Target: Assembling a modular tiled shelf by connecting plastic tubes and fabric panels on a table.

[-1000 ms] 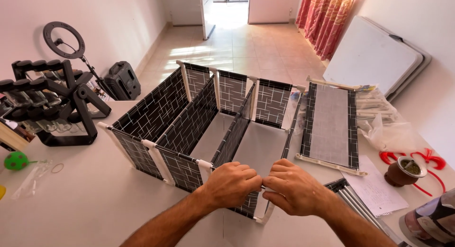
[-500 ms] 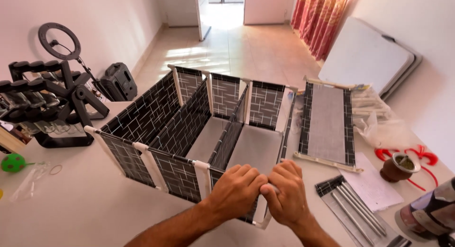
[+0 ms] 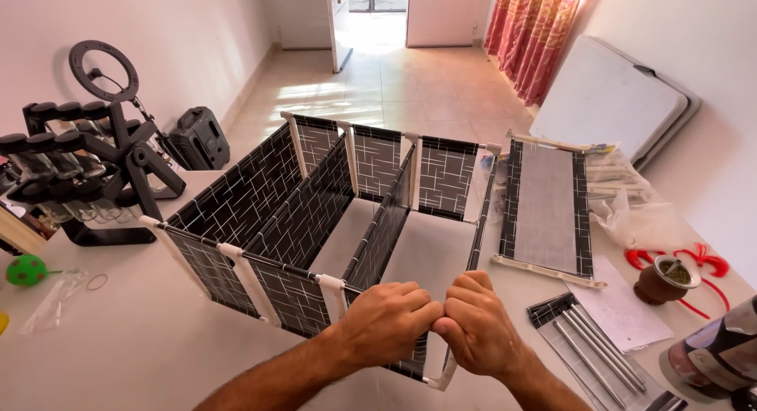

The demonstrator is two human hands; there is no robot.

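Note:
A black fabric organiser rack [image 3: 307, 214] with a white line pattern and white tube frame lies on the white table [image 3: 134, 348]. Its dividers form several open compartments. My left hand [image 3: 388, 320] and my right hand [image 3: 476, 324] are clenched side by side on the rack's near top rail, close to its right front corner. Both grip the rail and the fabric edge there; knuckles touch. The white corner post [image 3: 443, 375] shows just below my right hand.
A separate fabric panel [image 3: 546, 212] lies flat to the right. Metal rods [image 3: 587, 344] on a paper sheet, a small brown cup [image 3: 661, 278], red scissors [image 3: 698, 261] and a patterned can [image 3: 721, 356] sit further right. A black dumbbell rack [image 3: 87, 167] and green ball [image 3: 25, 270] stand left.
My two hands have closed together until they touch on the near rail. The view has shifted slightly, and the rack sits a little further left in it.

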